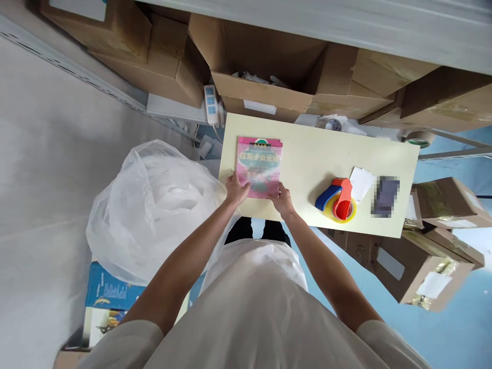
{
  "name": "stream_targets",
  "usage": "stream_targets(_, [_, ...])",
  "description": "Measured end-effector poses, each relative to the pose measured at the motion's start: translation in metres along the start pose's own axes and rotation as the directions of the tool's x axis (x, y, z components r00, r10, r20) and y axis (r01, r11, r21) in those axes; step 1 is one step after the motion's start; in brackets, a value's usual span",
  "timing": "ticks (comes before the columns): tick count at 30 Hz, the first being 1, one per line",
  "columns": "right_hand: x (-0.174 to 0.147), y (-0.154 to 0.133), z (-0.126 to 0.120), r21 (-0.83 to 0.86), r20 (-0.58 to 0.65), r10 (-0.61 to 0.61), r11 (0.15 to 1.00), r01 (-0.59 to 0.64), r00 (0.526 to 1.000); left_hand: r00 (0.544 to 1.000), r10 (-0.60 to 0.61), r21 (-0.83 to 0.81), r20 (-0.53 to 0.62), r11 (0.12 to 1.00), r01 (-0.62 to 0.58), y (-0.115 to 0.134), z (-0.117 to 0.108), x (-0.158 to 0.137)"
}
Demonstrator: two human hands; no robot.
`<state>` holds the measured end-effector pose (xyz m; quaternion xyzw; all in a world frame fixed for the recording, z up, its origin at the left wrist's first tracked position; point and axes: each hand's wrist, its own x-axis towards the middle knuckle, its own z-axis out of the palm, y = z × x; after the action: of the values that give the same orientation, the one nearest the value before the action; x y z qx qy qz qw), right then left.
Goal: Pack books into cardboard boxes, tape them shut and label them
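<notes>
A pink book (260,166) with a green oval and printed characters on its cover lies at the left part of the cream table (300,148). My left hand (236,189) grips its lower left edge, thumb on the cover. At the lower right corner, my right hand (283,199) holds the book in the same way, fingers closed around the edge. The undersides of the fingers are hidden. Farther right on the table is a red and blue tape dispenser (340,201) with a yellowish roll of tape.
White cards (361,183) and a blurred-out dark phone-like object (385,197) lie at the table's right. A bulging plastic bag (154,205) stands left, above blue books (111,287). An open carton (265,92) and a power strip (211,105) are behind; taped cartons (418,266) stand right.
</notes>
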<state>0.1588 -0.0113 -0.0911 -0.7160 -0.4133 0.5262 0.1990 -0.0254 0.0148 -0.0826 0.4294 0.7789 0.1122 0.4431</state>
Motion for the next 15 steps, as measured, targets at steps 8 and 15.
stream_targets(8, [0.060, -0.053, 0.015, -0.020, -0.051, -0.073, 0.997, 0.072, 0.996, 0.959, 0.254, 0.018, -0.125, 0.967, -0.254, 0.002, -0.026, 0.081])
stream_targets(15, [0.065, -0.051, 0.020, -0.080, -0.061, -0.130, 0.989, 0.125, 0.990, 0.940, 0.325, 0.040, -0.100, 0.946, -0.323, -0.009, -0.025, 0.080])
